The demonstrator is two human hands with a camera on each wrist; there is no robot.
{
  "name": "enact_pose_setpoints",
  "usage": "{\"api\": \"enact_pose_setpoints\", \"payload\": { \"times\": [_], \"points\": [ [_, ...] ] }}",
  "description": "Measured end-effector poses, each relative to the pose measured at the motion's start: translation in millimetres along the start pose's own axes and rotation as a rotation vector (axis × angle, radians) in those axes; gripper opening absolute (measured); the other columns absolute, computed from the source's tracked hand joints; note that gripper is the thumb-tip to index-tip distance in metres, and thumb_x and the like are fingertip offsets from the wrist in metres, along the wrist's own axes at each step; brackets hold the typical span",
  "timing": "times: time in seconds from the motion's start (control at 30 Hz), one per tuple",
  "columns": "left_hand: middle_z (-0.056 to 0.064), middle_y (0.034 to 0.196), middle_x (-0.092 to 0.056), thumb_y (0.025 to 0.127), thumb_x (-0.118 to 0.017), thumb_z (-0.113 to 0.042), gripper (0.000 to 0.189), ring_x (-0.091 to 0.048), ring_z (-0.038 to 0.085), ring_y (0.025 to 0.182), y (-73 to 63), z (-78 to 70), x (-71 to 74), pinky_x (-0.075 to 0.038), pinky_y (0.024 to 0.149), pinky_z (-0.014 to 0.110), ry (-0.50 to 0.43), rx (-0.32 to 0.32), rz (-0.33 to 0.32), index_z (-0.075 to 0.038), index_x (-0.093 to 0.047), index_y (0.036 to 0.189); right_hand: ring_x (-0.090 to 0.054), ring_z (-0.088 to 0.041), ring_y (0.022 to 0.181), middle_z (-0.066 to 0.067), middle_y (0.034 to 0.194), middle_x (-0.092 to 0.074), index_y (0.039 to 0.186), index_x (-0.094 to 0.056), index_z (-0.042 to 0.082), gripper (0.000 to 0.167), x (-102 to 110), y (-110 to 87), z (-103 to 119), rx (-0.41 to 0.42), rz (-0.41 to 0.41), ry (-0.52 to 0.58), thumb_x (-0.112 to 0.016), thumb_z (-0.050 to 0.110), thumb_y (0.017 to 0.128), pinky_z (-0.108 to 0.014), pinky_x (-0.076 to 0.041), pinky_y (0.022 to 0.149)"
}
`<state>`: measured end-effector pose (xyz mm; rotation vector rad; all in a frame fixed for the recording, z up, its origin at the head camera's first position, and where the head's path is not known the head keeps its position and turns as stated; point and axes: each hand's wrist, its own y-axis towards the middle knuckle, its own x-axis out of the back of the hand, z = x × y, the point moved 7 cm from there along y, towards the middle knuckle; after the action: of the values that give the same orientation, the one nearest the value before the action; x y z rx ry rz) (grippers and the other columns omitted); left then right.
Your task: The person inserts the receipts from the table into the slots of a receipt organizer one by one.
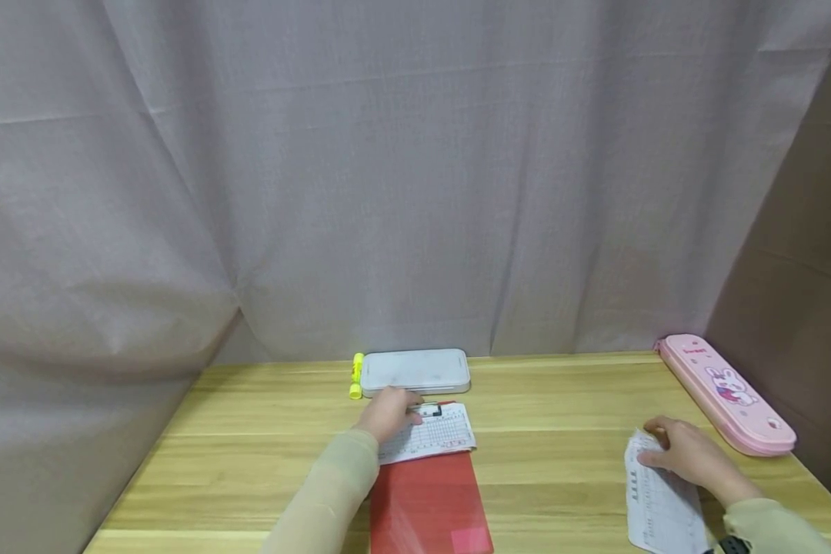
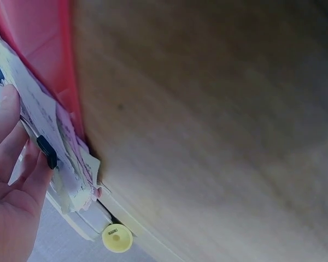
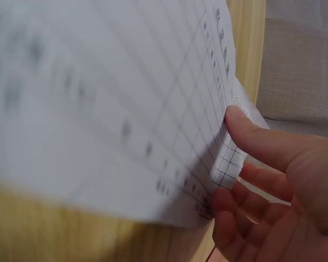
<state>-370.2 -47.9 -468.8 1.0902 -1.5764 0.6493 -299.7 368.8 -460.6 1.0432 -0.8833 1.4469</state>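
My left hand (image 1: 386,415) is at the top of a red folder (image 1: 425,500). Its thumb and fingers pinch the folder's metal clip (image 2: 30,125), which has black ends. Under the clip lies a stack of printed slips (image 1: 436,432), their edges uneven in the left wrist view. Off to the right, my right hand (image 1: 692,454) holds a white printed sheet (image 1: 658,500) by its far edge. The right wrist view shows the thumb on the sheet's ruled face (image 3: 180,109) and the fingers curled behind it.
A pale flat case (image 1: 415,371) lies behind the folder, with a yellow glue stick or marker (image 1: 356,375) along its left end. At the far right sits a pink pencil case (image 1: 727,392) with a rabbit picture. A grey curtain (image 1: 415,185) hangs behind the wooden table (image 1: 547,454).
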Motion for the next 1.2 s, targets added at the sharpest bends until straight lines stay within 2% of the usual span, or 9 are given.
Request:
{"api": "enact_pose_setpoints", "payload": {
  "times": [0.07, 0.2, 0.33, 0.43, 0.53, 0.6, 0.8, 0.93, 1.2],
  "points": [
    [-0.003, 0.103, -0.072, 0.079, -0.076, -0.025, 0.03, -0.065, 0.015, 0.1, 0.0, 0.1, -0.3, -0.052, 0.087, 0.03, 0.002, -0.001, 0.0, -0.015, -0.073, 0.108, -0.052, -0.02, 0.072, -0.006, 0.08, -0.058, 0.103, -0.06, -0.008, 0.055, -0.6, -0.4, 0.2, -0.002, 0.001, 0.002, -0.08, 0.032, 0.072, -0.04, -0.046, 0.063],
    [-0.003, 0.102, -0.072, 0.079, -0.076, -0.024, 0.03, -0.066, 0.014, 0.099, 0.1, 0.2, 0.3, -0.053, 0.086, 0.03, -0.002, -0.001, -0.006, -0.014, -0.073, 0.107, -0.041, -0.016, 0.065, -0.001, 0.07, -0.047, 0.081, -0.056, 0.006, 0.036, -1.4, -3.0, 1.9, 0.009, -0.029, 0.007, -0.08, 0.03, 0.071, -0.03, -0.035, 0.056],
    [-0.003, 0.102, -0.072, 0.079, -0.077, -0.024, 0.03, -0.066, 0.014, 0.099, 0.4, -0.6, 0.4, -0.053, 0.086, 0.03, -0.003, 0.0, -0.007, -0.014, -0.073, 0.107, -0.034, -0.014, 0.06, 0.002, 0.064, -0.033, 0.069, -0.041, 0.012, 0.041, -0.6, -7.3, 2.4, 0.011, -0.059, 0.019, -0.079, 0.026, 0.072, -0.026, -0.025, 0.053],
    [-0.003, 0.102, -0.072, 0.079, -0.076, -0.024, 0.03, -0.065, 0.014, 0.099, 0.9, -0.6, -0.1, -0.053, 0.087, 0.029, 0.002, 0.001, -0.005, -0.015, -0.073, 0.107, -0.032, -0.013, 0.057, 0.003, 0.061, -0.03, 0.066, -0.037, 0.013, 0.042, 1.1, -9.8, 2.1, 0.003, -0.08, 0.026, -0.078, 0.022, 0.074, -0.024, -0.022, 0.052],
    [-0.003, 0.102, -0.072, 0.079, -0.077, -0.024, 0.03, -0.066, 0.014, 0.099, 0.8, -0.8, 0.2, -0.053, 0.086, 0.029, 0.006, -0.002, -0.008, -0.015, -0.073, 0.107, -0.038, -0.012, 0.053, 0.004, 0.058, -0.035, 0.065, -0.041, 0.013, 0.037, 2.5, -11.5, 1.3, -0.012, -0.083, 0.039, -0.076, 0.019, 0.075, -0.023, -0.027, 0.048],
    [-0.003, 0.102, -0.072, 0.079, -0.076, -0.024, 0.03, -0.065, 0.014, 0.1, 0.2, -0.8, 0.6, -0.053, 0.087, 0.029, 0.008, -0.003, -0.01, -0.015, -0.073, 0.107, -0.043, -0.012, 0.05, 0.003, 0.056, -0.039, 0.066, -0.042, 0.013, 0.036, 1.9, -12.3, 0.6, -0.033, -0.056, 0.077, -0.075, 0.019, 0.077, -0.022, -0.032, 0.045],
    [-0.002, 0.103, -0.072, 0.079, -0.076, -0.025, 0.031, -0.065, 0.016, 0.101, -1.2, -0.1, 0.7, -0.052, 0.088, 0.031, -0.004, -0.008, -0.01, -0.014, -0.073, 0.108, -0.053, -0.012, 0.044, 0.0, 0.052, -0.051, 0.069, -0.041, 0.009, 0.038, -3.2, -15.7, 3.9, -0.102, 0.066, 0.305, -0.068, 0.028, 0.087, -0.023, -0.045, 0.041],
    [-0.002, 0.103, -0.072, 0.079, -0.076, -0.025, 0.031, -0.066, 0.016, 0.1, -1.1, 0.4, 0.2, -0.052, 0.087, 0.031, 0.0, -0.02, -0.017, -0.014, -0.073, 0.108, -0.055, -0.012, 0.043, -0.002, 0.053, -0.054, 0.073, -0.045, 0.007, 0.035, -3.0, -16.5, 11.6, -0.091, 0.082, 0.417, -0.066, 0.03, 0.089, -0.027, -0.049, 0.042],
    [-0.002, 0.102, -0.072, 0.077, -0.077, -0.029, 0.034, -0.066, 0.015, 0.1, 0.1, 1.4, -0.5, -0.052, 0.087, 0.03, 0.003, -0.032, -0.025, -0.014, -0.073, 0.107, -0.054, -0.008, 0.044, -0.003, 0.054, -0.054, 0.073, -0.043, 0.004, 0.032, -10.3, -10.3, 31.9, -0.052, 0.144, 0.602, -0.061, 0.022, 0.093, -0.03, -0.053, 0.045]
  ]
}}
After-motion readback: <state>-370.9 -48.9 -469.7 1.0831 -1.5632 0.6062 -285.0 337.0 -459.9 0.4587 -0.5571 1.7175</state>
